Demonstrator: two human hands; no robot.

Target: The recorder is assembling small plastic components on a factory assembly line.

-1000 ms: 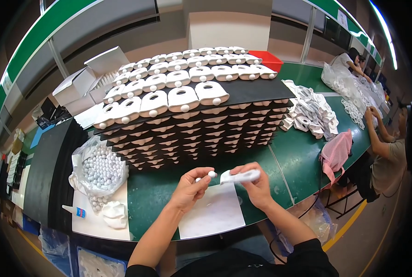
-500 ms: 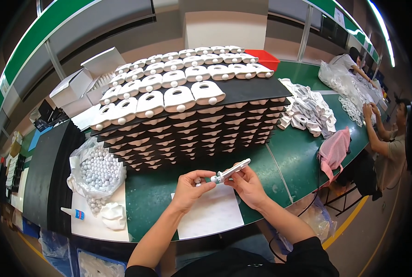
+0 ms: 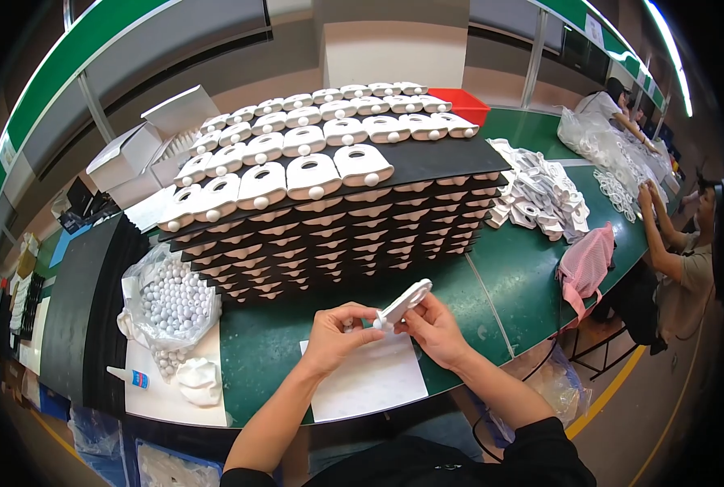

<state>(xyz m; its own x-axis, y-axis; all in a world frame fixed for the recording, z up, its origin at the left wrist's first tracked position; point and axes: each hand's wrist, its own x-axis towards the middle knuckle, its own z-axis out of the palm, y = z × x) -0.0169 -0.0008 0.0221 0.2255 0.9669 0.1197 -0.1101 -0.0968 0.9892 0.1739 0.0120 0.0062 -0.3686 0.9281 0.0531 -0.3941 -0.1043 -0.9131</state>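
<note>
Head view: both hands' fingers pinch a white plastic piece [image 3: 404, 302] before stacked black trays [image 3: 338, 227]; bag of balls [image 3: 175, 300] left.

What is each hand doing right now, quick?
Left hand: fingers pinched at the lower end of the flat white plastic piece, perhaps on a small ball.
Right hand: closed on the white plastic piece, gripping it from below.

Bag of balls [image 3: 171, 304] left of stacked trays [image 3: 338, 219]
</note>
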